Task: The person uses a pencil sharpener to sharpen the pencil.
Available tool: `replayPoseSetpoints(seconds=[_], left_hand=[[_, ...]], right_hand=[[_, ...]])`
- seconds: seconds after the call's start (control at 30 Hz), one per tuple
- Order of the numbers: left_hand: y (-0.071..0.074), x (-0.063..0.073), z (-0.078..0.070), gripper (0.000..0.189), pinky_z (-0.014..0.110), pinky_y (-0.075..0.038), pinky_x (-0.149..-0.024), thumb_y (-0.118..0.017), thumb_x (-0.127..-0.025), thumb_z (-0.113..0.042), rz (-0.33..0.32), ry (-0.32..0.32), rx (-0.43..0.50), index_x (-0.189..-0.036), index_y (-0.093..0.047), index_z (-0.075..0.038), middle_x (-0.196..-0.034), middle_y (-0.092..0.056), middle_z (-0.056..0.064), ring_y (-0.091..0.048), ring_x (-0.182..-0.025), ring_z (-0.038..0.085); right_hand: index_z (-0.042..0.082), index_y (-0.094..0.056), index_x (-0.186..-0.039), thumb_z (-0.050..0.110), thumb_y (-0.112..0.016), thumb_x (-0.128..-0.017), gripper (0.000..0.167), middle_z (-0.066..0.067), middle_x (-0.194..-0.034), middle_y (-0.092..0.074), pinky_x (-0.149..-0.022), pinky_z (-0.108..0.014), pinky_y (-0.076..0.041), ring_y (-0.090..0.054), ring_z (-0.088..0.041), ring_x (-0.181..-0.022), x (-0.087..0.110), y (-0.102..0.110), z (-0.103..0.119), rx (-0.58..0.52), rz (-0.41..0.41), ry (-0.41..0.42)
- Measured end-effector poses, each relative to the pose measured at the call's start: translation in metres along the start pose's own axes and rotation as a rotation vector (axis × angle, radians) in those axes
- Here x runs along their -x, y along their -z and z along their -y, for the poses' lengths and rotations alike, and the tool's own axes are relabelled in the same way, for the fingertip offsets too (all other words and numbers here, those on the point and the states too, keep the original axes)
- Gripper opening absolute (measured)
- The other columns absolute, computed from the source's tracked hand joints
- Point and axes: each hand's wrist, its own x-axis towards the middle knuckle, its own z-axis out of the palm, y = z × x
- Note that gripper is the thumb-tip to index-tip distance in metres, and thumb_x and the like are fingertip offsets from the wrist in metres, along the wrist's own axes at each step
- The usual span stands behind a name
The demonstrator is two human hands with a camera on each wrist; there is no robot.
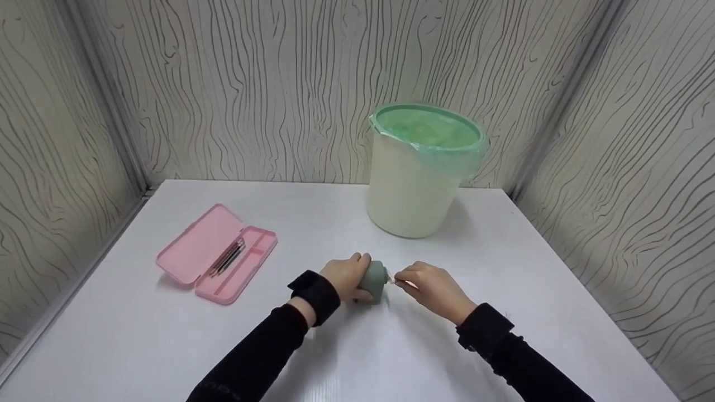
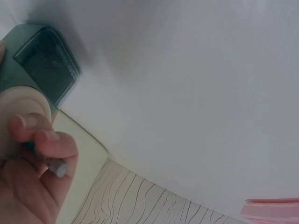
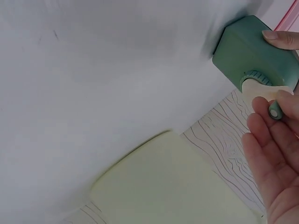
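A green pencil sharpener (image 1: 373, 282) lies low over the white table, and my left hand (image 1: 346, 277) grips its body. In the left wrist view, a dark see-through shavings drawer (image 2: 49, 65) and a round cream front show on the sharpener. Curled fingers of my left hand (image 2: 37, 158) lie around the grey end of a pencil (image 2: 57, 167) at that front. My right hand (image 1: 435, 287) is at the crank side. Its fingertips pinch the small green knob (image 3: 275, 110) on the cream crank arm (image 3: 261, 89), while the left thumb presses the body.
A pink pencil case (image 1: 190, 245) lies with its lid open at the left, several pencils (image 1: 228, 258) inside. Behind the hands stands a pale bin (image 1: 410, 190) with a green liner (image 1: 427, 131). Wood-patterned walls (image 1: 262, 89) enclose the white table (image 1: 167, 346) at the back and sides.
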Motion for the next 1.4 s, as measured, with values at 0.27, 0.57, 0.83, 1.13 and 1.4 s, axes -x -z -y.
replayPoseSetpoints(seconds=[0.27, 0.57, 0.83, 1.13, 1.4], left_hand=[[0.003, -0.001, 0.000, 0.066, 0.034, -0.061, -0.073, -0.083, -0.084, -0.046, 0.024, 0.012, -0.011, -0.126, -0.052, -0.006, -0.109, -0.066, 0.009, -0.072, -0.088, 0.021], [0.004, -0.002, -0.003, 0.066, 0.034, -0.061, -0.074, -0.083, -0.083, -0.046, 0.015, 0.003, -0.006, -0.126, -0.052, -0.006, -0.109, -0.066, 0.009, -0.072, -0.087, 0.021], [0.003, -0.003, 0.001, 0.069, 0.034, -0.061, -0.075, -0.082, -0.084, -0.047, 0.013, 0.021, 0.001, -0.130, -0.051, -0.006, -0.111, -0.066, 0.010, -0.072, -0.089, 0.022], [0.000, 0.000, 0.002, 0.070, 0.034, -0.061, -0.074, -0.083, -0.084, -0.047, 0.010, 0.019, -0.022, -0.130, -0.052, -0.005, -0.110, -0.067, 0.010, -0.072, -0.088, 0.021], [-0.001, 0.000, 0.000, 0.068, 0.031, -0.061, -0.071, -0.083, -0.083, -0.048, -0.010, -0.009, -0.030, -0.126, -0.053, -0.006, -0.107, -0.067, 0.009, -0.071, -0.084, 0.020]], right_hand=[[0.012, -0.078, -0.096, 0.010, -0.076, -0.090, 0.007, -0.001, -0.090, -0.079, -0.071, -0.032, -0.060, -0.072, -0.017, -0.084, -0.017, -0.003, -0.010, 0.024, -0.073, -0.057], [0.007, -0.079, -0.099, 0.007, -0.078, -0.088, 0.011, -0.006, -0.092, -0.079, -0.073, -0.034, -0.060, -0.073, -0.020, -0.083, -0.031, -0.017, -0.025, 0.016, -0.116, -0.123], [0.011, -0.079, -0.094, 0.010, -0.077, -0.089, 0.005, -0.003, -0.087, -0.078, -0.072, -0.035, -0.059, -0.072, -0.020, -0.080, -0.041, -0.022, -0.030, 0.040, -0.074, -0.106], [0.012, -0.080, -0.093, 0.011, -0.076, -0.090, 0.005, -0.002, -0.083, -0.076, -0.069, -0.034, -0.058, -0.071, -0.020, -0.078, -0.044, -0.032, -0.030, 0.087, -0.031, -0.112], [0.008, -0.082, -0.099, 0.006, -0.076, -0.089, 0.012, -0.007, -0.087, -0.078, -0.073, -0.035, -0.059, -0.072, -0.023, -0.082, -0.034, -0.047, -0.029, 0.059, 0.099, -0.160]])
